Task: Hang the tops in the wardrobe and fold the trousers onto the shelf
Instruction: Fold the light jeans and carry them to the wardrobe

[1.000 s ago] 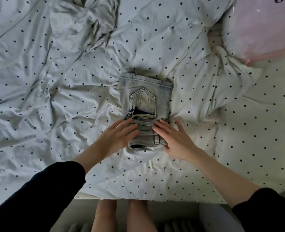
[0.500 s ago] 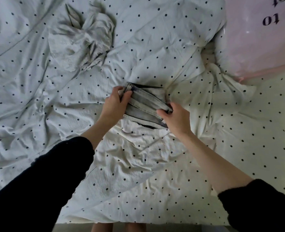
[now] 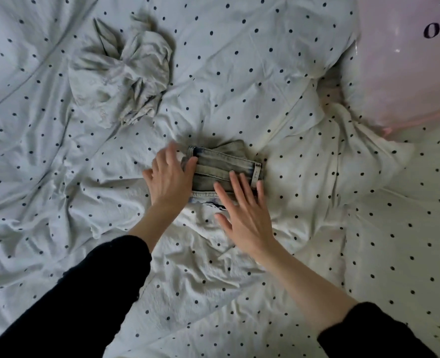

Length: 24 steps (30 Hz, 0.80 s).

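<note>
A pair of washed grey-blue jeans [image 3: 221,164] lies folded into a small flat bundle on the dotted bedding, near the middle of the view. My left hand [image 3: 170,177] lies flat at the bundle's left end, fingers straight, thumb touching the denim. My right hand [image 3: 244,205] presses flat on the near right part of the bundle, fingers spread and straight. A crumpled pale grey garment [image 3: 120,76] sits on the bed at the upper left, apart from both hands.
The white duvet with black dots [image 3: 239,60] covers the whole bed in deep wrinkles. A pink glossy bag with black lettering [image 3: 407,60] lies at the upper right corner.
One second ago the jeans were a taller fold with a back pocket showing. Both hands then gripped the near end and folded it away from me. Now both hands lie flat on the shorter bundle.
</note>
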Each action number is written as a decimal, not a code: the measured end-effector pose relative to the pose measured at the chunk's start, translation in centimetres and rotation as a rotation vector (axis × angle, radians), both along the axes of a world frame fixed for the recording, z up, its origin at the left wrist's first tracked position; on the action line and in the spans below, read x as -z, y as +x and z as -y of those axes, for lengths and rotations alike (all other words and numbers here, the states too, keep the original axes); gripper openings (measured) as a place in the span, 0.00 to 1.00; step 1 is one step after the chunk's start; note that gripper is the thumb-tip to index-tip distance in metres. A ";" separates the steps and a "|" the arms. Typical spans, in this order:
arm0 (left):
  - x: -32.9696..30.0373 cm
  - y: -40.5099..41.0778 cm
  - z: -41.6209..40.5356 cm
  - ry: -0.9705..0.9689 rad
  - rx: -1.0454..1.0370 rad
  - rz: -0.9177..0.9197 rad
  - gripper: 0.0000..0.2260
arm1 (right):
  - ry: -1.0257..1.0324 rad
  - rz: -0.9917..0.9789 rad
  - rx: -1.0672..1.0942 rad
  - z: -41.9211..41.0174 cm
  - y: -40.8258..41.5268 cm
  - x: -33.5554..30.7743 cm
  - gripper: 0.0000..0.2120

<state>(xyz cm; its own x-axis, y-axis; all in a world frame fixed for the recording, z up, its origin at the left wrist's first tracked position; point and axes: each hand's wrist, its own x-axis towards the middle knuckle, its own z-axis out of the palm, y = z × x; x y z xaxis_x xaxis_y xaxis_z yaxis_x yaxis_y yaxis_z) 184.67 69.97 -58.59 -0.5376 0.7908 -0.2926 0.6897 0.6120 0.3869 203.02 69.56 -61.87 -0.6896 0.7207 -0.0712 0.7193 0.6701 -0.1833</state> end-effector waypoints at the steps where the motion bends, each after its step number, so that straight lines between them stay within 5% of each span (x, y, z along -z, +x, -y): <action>1: -0.1 0.4 0.5 0.065 0.132 -0.097 0.27 | -0.026 0.022 -0.006 -0.7 -0.2 0.5 0.32; 5: 2.7 1.4 2.8 0.069 0.623 -0.250 0.26 | -0.090 0.127 -0.037 -2.0 -0.5 2.7 0.37; 11: 7.6 0.9 3.6 -0.078 0.519 -0.172 0.28 | -0.082 0.192 -0.102 -2.8 -1.2 4.7 0.33; 20: 4.4 -0.2 3.9 -0.087 0.631 -0.217 0.31 | 0.051 0.120 -0.146 -4.0 -0.4 2.2 0.41; 24: 4.2 0.2 6.3 -0.009 0.617 -0.204 0.32 | 0.123 0.100 -0.114 -4.2 -0.9 1.8 0.30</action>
<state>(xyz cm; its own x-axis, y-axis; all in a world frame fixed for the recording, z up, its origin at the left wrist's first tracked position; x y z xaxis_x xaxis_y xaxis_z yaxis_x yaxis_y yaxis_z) 184.86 63.63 -62.77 -0.0307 0.9700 -0.2412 0.9747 0.0825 0.2078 202.17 73.74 -63.64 -0.7615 0.6454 -0.0597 0.6476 0.7615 -0.0267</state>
